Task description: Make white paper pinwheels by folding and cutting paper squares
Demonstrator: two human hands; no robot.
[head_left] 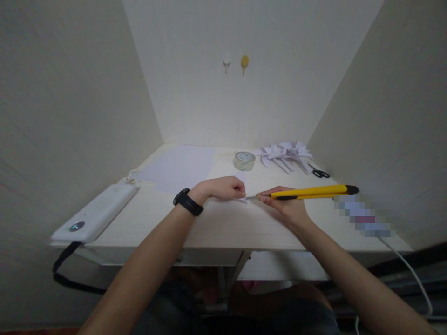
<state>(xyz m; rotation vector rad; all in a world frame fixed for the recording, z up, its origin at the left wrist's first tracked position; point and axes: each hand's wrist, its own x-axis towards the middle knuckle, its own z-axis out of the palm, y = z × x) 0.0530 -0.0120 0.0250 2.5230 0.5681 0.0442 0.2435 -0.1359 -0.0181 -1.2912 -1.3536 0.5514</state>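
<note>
My right hand [286, 205] is closed around a yellow utility knife [310, 191], whose blade points left toward my other hand. Beside the blade tip, my left hand [226, 187] is curled with thumb and fingers pinched at a small piece of white paper [240, 176], mostly hidden under the fingers. A black watch is on my left wrist. Just beyond the hands stands a roll of clear tape [244, 161]. Large white paper sheets [181, 165] lie at the back left of the desk.
Several folded paper pinwheels [286, 153] lie at the back right, next to black-handled scissors [320, 173]. A white power bank [96, 213] with a black strap rests at the left edge. At right, a blurred-out device [363, 216] trails a white cable. Walls enclose the desk.
</note>
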